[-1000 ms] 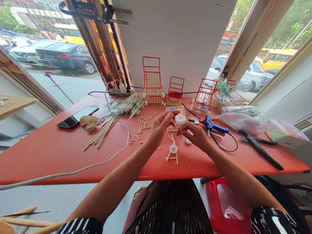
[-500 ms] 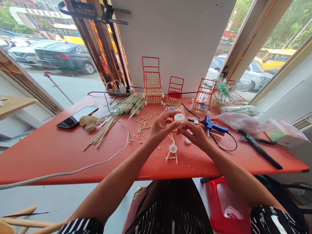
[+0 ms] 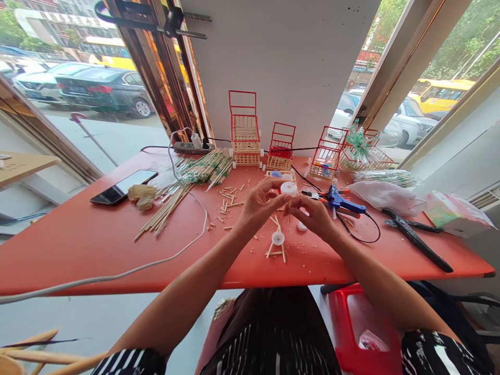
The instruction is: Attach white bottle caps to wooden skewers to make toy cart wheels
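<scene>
Both my hands meet over the middle of the red table [image 3: 78,245]. My left hand [image 3: 260,203] and my right hand [image 3: 312,214] pinch a small white round cap [image 3: 288,188] on a short stick between their fingertips, a little above the table. Just below them lies a second white cap glued on crossed sticks [image 3: 277,240]. Another white cap [image 3: 301,226] rests under my right hand. A blue glue gun [image 3: 344,203] lies just right of my right hand.
Three red-and-wood stick carts [image 3: 244,130] stand at the back wall. Bundles of bamboo sticks [image 3: 187,182], a phone [image 3: 123,187], a white cable [image 3: 156,263], black pliers [image 3: 417,237] and plastic bags [image 3: 390,195] lie around. A red stool [image 3: 359,328] stands below.
My left fingers closed in from open onto the white cap, and the cap with both hands sank slightly toward the table.
</scene>
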`<state>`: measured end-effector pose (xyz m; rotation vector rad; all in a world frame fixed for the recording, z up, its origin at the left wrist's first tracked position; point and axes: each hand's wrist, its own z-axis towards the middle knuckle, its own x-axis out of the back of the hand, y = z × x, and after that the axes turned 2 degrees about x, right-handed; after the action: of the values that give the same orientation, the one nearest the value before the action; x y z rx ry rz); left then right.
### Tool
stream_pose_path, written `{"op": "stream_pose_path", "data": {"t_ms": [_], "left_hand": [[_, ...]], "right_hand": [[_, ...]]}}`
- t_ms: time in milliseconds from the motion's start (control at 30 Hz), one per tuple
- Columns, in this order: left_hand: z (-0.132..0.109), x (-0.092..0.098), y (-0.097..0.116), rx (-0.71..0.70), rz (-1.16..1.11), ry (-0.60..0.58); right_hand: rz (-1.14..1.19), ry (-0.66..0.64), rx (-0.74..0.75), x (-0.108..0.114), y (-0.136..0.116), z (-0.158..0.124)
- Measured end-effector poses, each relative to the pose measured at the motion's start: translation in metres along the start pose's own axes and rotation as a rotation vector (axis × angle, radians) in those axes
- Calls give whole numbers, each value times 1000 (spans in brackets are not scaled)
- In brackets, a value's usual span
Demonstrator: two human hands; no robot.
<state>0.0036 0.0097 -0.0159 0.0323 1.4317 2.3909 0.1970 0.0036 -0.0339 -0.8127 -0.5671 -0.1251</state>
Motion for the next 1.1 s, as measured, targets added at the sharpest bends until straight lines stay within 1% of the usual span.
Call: {"op": "stream_pose_path", "data": {"t_ms": [300, 467, 600, 800, 1000, 1100], "left_hand": [[-3, 1, 7, 41, 10, -9], [-2, 3, -1, 5, 54, 23], [0, 2, -7, 45, 33, 52], [0, 1, -13, 110, 97, 35], [1, 1, -18, 100, 160, 50], [1, 0, -22, 109, 141, 54]], "right_hand": [[-2, 4, -17, 1, -4, 1], [13, 19, -58, 3, -5, 3], [0, 63, -79, 2, -2, 3], [6, 97, -90, 0, 4, 3], [14, 108, -96, -1, 7, 3], [16, 97, -95, -1, 9, 3]]}}
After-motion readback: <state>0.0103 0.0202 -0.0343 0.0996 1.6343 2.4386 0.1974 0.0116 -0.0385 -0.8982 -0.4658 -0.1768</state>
